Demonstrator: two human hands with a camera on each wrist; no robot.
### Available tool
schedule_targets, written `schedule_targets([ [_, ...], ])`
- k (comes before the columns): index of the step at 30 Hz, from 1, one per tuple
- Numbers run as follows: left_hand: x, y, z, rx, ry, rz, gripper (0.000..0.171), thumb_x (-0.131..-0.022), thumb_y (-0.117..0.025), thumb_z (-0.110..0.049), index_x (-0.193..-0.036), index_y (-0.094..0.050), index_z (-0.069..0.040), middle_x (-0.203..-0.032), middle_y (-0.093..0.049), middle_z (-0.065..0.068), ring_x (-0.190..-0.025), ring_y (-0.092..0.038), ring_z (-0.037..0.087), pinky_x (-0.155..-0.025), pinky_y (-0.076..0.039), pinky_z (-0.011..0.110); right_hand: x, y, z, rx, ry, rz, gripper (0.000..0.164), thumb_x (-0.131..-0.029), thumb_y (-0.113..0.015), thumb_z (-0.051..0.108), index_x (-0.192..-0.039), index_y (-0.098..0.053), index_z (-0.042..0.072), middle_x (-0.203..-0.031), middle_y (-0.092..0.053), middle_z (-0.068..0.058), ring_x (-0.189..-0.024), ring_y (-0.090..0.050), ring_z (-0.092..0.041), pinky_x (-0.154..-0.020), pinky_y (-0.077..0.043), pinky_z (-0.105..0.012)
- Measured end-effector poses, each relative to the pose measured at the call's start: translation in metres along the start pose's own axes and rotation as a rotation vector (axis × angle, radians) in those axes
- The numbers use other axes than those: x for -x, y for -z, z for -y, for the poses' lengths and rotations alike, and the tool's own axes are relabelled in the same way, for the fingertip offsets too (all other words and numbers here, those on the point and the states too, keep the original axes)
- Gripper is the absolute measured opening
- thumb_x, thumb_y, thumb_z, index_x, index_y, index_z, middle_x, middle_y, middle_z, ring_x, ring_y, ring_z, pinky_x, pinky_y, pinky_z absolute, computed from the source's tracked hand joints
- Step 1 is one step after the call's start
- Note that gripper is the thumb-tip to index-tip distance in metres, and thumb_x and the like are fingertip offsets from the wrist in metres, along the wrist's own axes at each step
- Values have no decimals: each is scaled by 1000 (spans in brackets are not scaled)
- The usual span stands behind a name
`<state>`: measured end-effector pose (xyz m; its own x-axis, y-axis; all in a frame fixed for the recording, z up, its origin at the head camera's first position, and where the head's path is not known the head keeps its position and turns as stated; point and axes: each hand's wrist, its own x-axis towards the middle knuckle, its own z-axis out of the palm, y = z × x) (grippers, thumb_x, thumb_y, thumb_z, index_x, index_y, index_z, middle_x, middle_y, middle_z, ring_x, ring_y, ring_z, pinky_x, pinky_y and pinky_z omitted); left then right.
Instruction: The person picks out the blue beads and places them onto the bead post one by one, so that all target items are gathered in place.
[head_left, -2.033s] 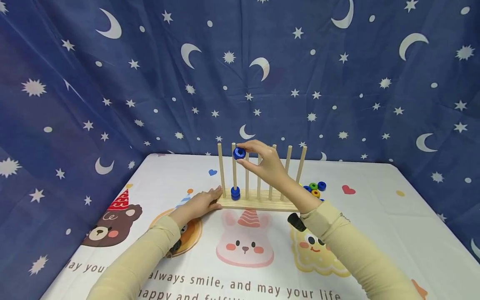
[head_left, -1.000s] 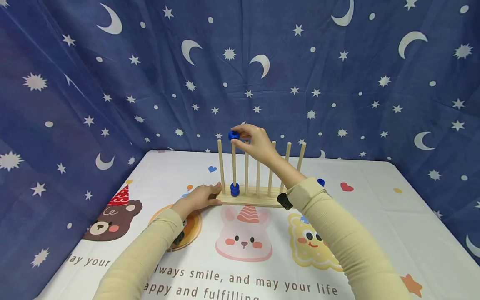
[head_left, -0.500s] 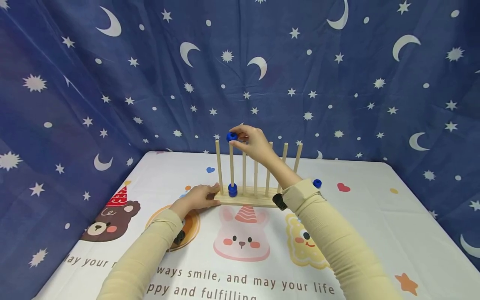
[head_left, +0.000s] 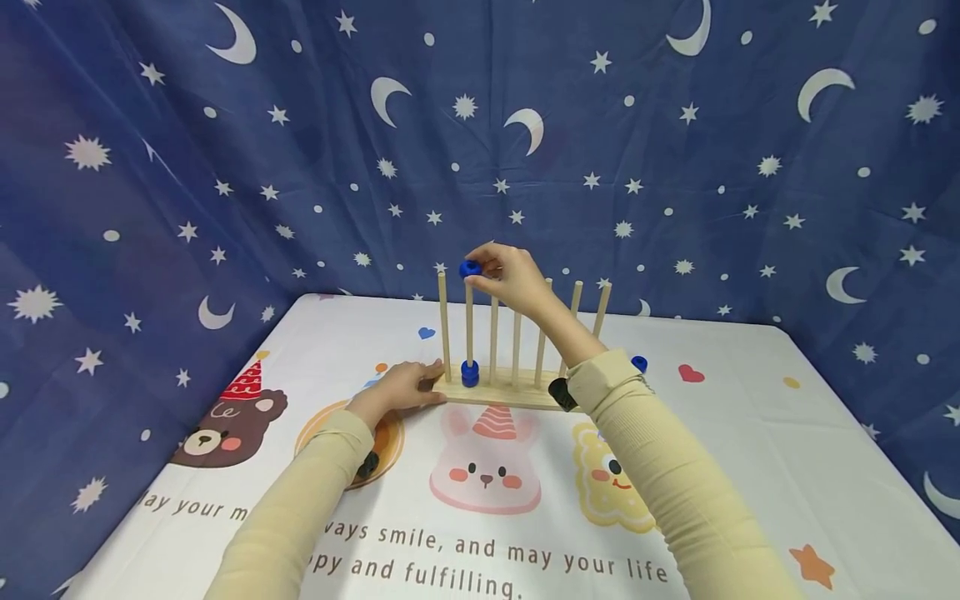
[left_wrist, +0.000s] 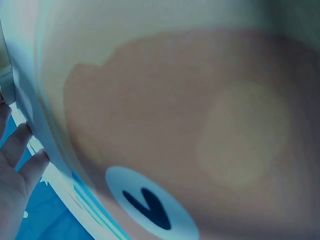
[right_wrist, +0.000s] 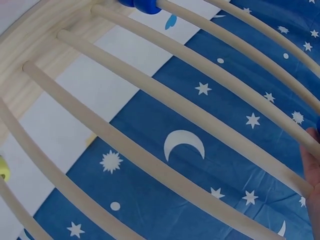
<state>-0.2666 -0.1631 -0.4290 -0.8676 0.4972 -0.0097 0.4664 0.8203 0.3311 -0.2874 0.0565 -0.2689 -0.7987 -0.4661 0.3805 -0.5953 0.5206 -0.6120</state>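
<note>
Starry cloth [head_left: 558, 217] backs the pinched bead [head_left: 468, 269], clear only in head view.

The rack's base [head_left: 517, 397] is showing pale, bare wood with faint grain. The pegs [head_left: 517, 350] above it are looking like the same unpainted wood, smooth and matt. The raised blue bead [head_left: 470, 268] and the stacked blue beads [head_left: 470, 374] are presenting smooth, slightly glossy surfaces; the views are not revealing whether wood or plastic. On the far side, the moon-and-star curtain [head_left: 570, 150] is hanging as matt cloth, softly creased. The printed tablecloth [head_left: 750, 450] is looking matt and mostly smooth. The cream right sleeve [head_left: 667, 467] and left sleeve [head_left: 285, 508] are wrinkling as soft, matt fabric, the right one finely ribbed.
</note>
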Motion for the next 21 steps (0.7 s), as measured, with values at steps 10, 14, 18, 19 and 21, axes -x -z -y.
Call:
schedule_targets([
  [10,-5,-4,1,59,11,8,65,-85,-68,-38,-134,-48,-1,-140,-46,16,-123,-49,41,-102,-42,48,2,3,-2,-17,-16,-1,38,-87,-67,16,-122,-59,3,-117,-62,-16,-109,-60,-26,-97,-49,-33],
  [14,-7,-8,9,76,-23,-10,69,-83,-65,-51,-134,-50,-7,-139,-49,13,-119,-52,42,-99,-45,46,3,3,-2,-5,-32,16,38,-87,-67,16,-122,-59,3,-116,-62,-16,-109,-60,-26,-97,-49,-33],
  [18,-7,-8,10,75,-17,-7,69,-83,-66,-50,-135,-50,-7,-139,-49,13,-118,-53,42,-98,-45,47,2,4,0,4,-35,31,37,-88,-66,16,-122,-59,3,-116,-63,-16,-108,-60,-26,-97,-49,-34],
  [19,-6,-8,9,78,-8,-6,68,-83,-66,-48,-135,-49,-6,-139,-48,14,-119,-52,43,-99,-45,47,1,4,0,7,-32,33,37,-88,-66,16,-122,-59,2,-116,-63,-16,-108,-60,-26,-96,-49,-34],
  [21,-5,-4,5,82,28,9,66,-84,-69,-40,-135,-48,-4,-140,-46,15,-122,-49,43,-102,-42,50,-1,4,1,15,-28,33,36,-88,-66,16,-121,-59,2,-116,-63,-16,-107,-61,-26,-96,-49,-34],
])
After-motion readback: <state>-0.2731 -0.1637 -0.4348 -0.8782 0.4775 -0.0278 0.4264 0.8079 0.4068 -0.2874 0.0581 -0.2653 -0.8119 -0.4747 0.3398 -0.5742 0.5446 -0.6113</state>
